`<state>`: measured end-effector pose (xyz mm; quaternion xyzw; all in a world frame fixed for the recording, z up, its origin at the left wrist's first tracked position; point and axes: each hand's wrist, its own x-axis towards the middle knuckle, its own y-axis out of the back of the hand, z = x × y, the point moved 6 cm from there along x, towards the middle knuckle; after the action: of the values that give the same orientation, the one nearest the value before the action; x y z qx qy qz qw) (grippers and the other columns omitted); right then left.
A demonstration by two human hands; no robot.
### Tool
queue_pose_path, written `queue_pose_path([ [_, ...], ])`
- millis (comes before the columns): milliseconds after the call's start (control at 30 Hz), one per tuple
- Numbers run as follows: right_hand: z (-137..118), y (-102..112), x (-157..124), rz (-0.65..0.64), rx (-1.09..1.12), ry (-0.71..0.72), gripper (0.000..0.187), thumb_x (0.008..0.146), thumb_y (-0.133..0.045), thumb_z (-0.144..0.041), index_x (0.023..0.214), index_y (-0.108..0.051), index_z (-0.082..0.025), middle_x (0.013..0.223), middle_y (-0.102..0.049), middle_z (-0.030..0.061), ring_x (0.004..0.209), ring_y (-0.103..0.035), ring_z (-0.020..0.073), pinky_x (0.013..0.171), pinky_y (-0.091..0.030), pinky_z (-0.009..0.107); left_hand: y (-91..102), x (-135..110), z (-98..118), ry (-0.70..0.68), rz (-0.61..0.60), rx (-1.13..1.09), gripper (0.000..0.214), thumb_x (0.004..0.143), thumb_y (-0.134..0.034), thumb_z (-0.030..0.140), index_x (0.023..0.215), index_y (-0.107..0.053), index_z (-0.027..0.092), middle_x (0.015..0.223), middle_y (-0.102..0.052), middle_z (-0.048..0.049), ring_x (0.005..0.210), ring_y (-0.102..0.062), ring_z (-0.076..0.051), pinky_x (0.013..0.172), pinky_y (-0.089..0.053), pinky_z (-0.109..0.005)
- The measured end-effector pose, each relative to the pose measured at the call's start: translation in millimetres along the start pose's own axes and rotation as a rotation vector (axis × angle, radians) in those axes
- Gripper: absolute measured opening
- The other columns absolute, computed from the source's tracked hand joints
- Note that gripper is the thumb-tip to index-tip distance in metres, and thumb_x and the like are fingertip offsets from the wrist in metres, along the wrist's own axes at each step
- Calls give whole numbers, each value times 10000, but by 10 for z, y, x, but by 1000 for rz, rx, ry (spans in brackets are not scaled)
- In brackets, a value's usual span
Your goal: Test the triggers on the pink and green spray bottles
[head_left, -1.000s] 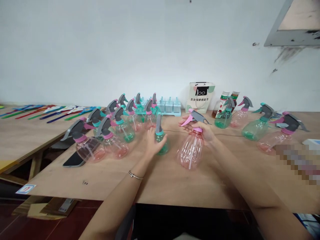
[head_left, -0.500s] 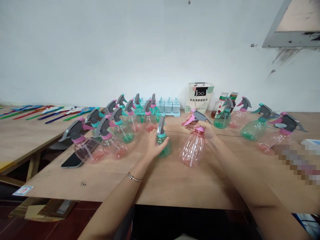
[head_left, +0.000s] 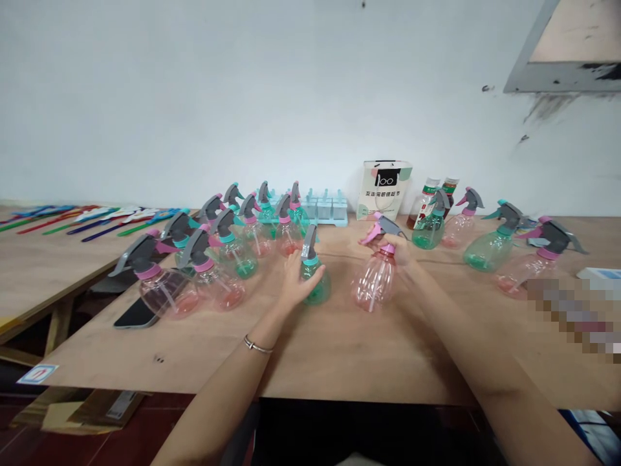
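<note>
My left hand [head_left: 297, 279] is curled around a green spray bottle [head_left: 317, 288], thumb across its front; the bottle stands on the table with a grey trigger head and turquoise collar. To its right, my right hand [head_left: 395, 249] grips a pink spray bottle [head_left: 373, 285] by the neck from behind, below its grey and pink trigger head. This bottle leans a little, and whether its base touches the table I cannot tell. Some fingers of my right hand are hidden behind the head.
Several pink and green spray bottles [head_left: 220, 285] cluster at left, near a phone [head_left: 136, 315]. More spray bottles [head_left: 490, 249] stand at right. Along the wall are light-blue molds [head_left: 332, 210], a paper bag [head_left: 383, 194] and two labelled bottles [head_left: 429, 194]. Colourful long items lie on the left table [head_left: 39, 259].
My right hand has moved the pink spray bottle slightly back and to the right. My left hand stays on the green bottle. The view has shifted a little.
</note>
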<state>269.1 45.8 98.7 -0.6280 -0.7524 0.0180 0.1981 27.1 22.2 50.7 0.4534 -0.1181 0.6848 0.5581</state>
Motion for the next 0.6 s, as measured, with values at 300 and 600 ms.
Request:
queue_pose_path([
  [300,80,37,-5,27,-33,-73,308,499,-591,-209,803,-638,-221,781,-712,29,786,-660,215,571,-458,278,1,-10,11,-7,-3,-20,249,802,-693,402,1002,-643,262,951,-668,-57,975,-628,-250,906,-464,-437],
  [600,-38,-127,-122,-3,-90,-35,179,501,-581,-218,679,-596,-208,742,-687,38,575,-514,141,407,-271,228,3,-13,29,-4,-12,8,265,804,-698,414,996,-638,241,960,-672,-67,977,-634,-261,897,-472,-433],
])
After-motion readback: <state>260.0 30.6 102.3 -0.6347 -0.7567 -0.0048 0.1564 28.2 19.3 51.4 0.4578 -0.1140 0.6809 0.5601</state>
